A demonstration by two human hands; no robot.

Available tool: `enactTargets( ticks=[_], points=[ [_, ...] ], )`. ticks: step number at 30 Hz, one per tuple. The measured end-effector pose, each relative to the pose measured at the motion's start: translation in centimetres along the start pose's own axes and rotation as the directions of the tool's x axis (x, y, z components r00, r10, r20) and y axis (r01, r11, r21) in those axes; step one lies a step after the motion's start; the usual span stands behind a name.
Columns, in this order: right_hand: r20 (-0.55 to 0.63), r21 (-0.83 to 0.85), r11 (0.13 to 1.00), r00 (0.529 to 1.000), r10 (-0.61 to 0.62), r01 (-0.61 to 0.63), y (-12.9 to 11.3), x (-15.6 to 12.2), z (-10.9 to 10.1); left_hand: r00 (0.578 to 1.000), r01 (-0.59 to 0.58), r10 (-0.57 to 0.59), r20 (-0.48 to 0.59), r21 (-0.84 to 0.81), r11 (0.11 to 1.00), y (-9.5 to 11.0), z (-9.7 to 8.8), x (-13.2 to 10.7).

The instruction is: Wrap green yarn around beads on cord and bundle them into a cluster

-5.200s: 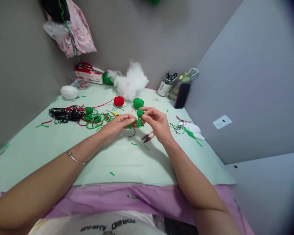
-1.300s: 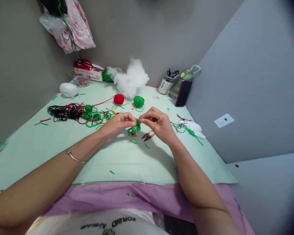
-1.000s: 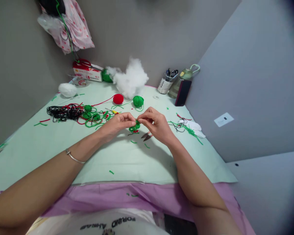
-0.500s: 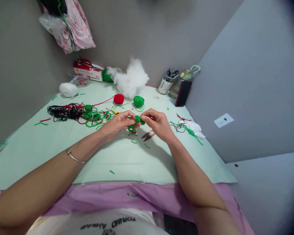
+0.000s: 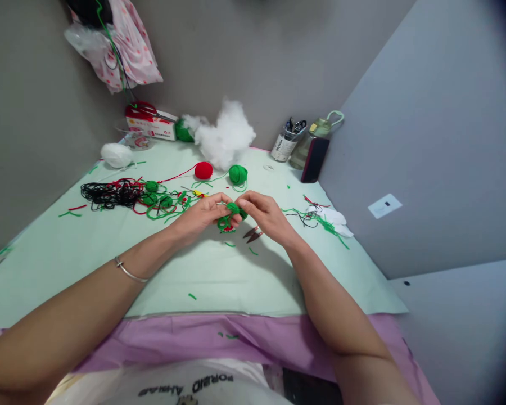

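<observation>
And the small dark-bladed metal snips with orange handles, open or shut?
Open. The snips show two blade tips set apart; the right hand hides part of the handles.

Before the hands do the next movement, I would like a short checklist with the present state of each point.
1. Green crocheted piece held securely: ok, the left hand pinches it.
2. Right hand gripping it too: cannot tell; the fingertips are at it, but the contact is hidden.
3. Snips well clear of the hands: not ok, they lie partly hidden by the right hand.
4. Green scraps cleared away: not ok, several lie about.
5. Black yarn untangled: not ok, it lies in a loose heap.
</observation>
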State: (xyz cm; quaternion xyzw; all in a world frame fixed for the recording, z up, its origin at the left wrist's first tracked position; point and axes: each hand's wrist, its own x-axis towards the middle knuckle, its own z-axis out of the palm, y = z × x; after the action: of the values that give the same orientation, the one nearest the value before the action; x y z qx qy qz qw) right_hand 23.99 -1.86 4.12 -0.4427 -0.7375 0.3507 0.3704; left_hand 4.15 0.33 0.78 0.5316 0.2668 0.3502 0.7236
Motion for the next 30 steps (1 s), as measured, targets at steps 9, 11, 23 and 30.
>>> enactTargets(
  ticks=[9,11,23,30],
  points=[
    [-0.137,0.078,0.986,0.981,-0.135,0.146,0.3,0.0,0.6,0.997,0.003,-0.008,-0.082,-0.053,0.999,0.4,-0.1,0.0],
    [-0.191,-0.044,0.976,0.957,-0.217,0.212,0.2,0.0,1.0,0.997,0.01,-0.014,-0.079,-0.057,0.998,0.0,-0.1,0.1],
    [-0.178,-0.289,0.938,0.952,-0.25,0.193,1.1,-0.2,1.8,0.975,-0.065,0.023,-0.222,-0.185,0.981,-0.6,0.1,0.4],
    [-0.261,-0.137,0.981,0.95,-0.17,0.138,1.0,-0.1,2.2,0.983,-0.035,0.024,-0.183,-0.059,0.998,-0.7,0.6,0.2]
  ],
)
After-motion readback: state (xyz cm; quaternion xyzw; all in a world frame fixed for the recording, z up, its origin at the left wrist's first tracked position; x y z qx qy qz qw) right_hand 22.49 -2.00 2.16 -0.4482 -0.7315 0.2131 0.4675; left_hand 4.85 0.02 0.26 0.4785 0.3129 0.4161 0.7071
